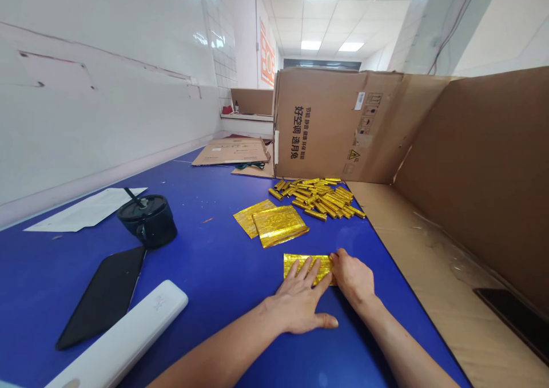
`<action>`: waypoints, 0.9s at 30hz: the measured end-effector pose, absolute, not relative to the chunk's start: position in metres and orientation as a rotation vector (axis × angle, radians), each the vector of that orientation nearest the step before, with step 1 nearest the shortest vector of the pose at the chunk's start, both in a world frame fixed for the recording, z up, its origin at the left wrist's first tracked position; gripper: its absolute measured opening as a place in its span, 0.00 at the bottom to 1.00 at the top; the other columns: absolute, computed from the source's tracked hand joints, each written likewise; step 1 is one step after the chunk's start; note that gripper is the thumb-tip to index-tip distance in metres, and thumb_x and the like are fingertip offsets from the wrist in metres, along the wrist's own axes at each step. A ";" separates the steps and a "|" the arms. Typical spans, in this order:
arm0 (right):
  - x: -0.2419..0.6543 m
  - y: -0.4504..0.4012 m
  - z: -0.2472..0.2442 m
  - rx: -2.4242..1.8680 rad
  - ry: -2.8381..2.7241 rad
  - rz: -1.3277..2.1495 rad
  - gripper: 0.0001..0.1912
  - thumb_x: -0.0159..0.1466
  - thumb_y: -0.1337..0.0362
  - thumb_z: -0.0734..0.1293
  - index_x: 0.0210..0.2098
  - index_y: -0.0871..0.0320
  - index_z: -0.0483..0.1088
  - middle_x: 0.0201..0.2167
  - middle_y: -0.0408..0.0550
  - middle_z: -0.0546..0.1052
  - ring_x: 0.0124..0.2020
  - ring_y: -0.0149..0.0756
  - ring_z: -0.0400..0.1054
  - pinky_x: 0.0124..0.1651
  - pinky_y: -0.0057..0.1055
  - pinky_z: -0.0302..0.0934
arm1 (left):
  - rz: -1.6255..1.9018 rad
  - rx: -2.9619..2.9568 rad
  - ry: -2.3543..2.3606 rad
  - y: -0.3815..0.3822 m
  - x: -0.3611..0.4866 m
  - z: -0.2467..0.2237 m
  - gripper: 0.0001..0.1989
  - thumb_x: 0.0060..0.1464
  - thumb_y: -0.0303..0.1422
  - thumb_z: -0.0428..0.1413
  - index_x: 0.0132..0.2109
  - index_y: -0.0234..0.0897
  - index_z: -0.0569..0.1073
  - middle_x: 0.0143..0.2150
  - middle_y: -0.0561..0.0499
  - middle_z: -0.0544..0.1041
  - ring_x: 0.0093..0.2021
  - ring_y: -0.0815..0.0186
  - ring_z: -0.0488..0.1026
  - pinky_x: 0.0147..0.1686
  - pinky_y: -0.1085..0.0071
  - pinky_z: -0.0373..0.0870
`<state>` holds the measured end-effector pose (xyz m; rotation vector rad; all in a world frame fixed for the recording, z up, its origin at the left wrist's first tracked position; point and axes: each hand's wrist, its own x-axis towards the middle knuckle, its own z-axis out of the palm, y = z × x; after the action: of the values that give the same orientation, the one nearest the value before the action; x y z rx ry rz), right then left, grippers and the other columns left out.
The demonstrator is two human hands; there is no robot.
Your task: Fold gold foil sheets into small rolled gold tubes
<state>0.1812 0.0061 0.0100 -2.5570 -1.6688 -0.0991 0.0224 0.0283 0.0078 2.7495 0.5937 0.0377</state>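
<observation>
A sheet of gold foil paper [291, 262] lies on the blue table in front of me. My left hand [302, 299] rests flat on it with the fingers spread. At the sheet's right edge, my right hand [352, 276] has its fingers closed on the paper. Just beyond lie a stack of gold foil sheets [278, 226] and another few sheets [249, 216] partly under it. Farther back is a heap of rolled gold foil tubes [328, 199].
A large cardboard box [330, 130] stands behind the tubes, with its side [480, 159] on the right. At left are a dark mug [156, 222], a black phone [105, 293], a long white device [128, 336] and white paper [81, 210]. Flat cardboard [231, 150] lies farther back.
</observation>
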 end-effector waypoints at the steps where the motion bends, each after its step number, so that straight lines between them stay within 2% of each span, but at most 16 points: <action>1: 0.181 0.006 0.010 -2.557 -1.666 -0.097 0.14 0.63 0.60 0.50 0.33 0.56 0.63 0.25 0.50 0.76 0.29 0.42 0.71 0.26 0.31 0.59 | 0.040 2.746 0.587 0.028 0.022 0.008 0.41 0.46 0.60 0.36 0.61 0.41 0.40 0.63 0.45 0.30 0.60 0.52 0.27 0.55 0.52 0.31; 4: 0.181 0.006 0.011 -2.559 -1.660 -0.091 0.14 0.63 0.60 0.50 0.33 0.56 0.63 0.25 0.49 0.76 0.29 0.42 0.71 0.26 0.31 0.59 | 0.040 2.736 0.578 0.028 0.022 0.010 0.40 0.46 0.59 0.38 0.61 0.45 0.39 0.62 0.46 0.29 0.60 0.52 0.26 0.55 0.51 0.31; 18: 0.179 0.005 0.009 -2.542 -1.621 -0.100 0.12 0.62 0.60 0.52 0.35 0.58 0.62 0.25 0.51 0.76 0.28 0.40 0.71 0.27 0.31 0.59 | 0.029 2.738 0.589 0.029 0.022 0.008 0.40 0.46 0.59 0.38 0.61 0.46 0.39 0.63 0.47 0.30 0.60 0.53 0.27 0.55 0.50 0.30; 24: 0.188 0.002 0.012 -2.511 -1.547 -0.101 0.13 0.61 0.58 0.54 0.37 0.60 0.64 0.24 0.53 0.75 0.27 0.44 0.71 0.27 0.34 0.60 | 0.013 2.720 0.604 0.029 0.022 0.008 0.40 0.45 0.60 0.37 0.61 0.45 0.41 0.63 0.47 0.31 0.60 0.52 0.27 0.55 0.49 0.30; 27: 0.185 0.000 0.023 -2.429 -1.518 -0.108 0.17 0.63 0.59 0.51 0.42 0.61 0.62 0.32 0.56 0.75 0.33 0.43 0.71 0.32 0.36 0.61 | 0.016 2.706 0.613 0.029 0.021 0.007 0.40 0.45 0.60 0.38 0.61 0.46 0.42 0.63 0.46 0.31 0.60 0.52 0.28 0.54 0.49 0.31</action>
<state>0.1850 0.0002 0.0230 -2.4292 -1.5177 -0.1084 0.0208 0.0294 0.0072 2.7065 0.6130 0.0158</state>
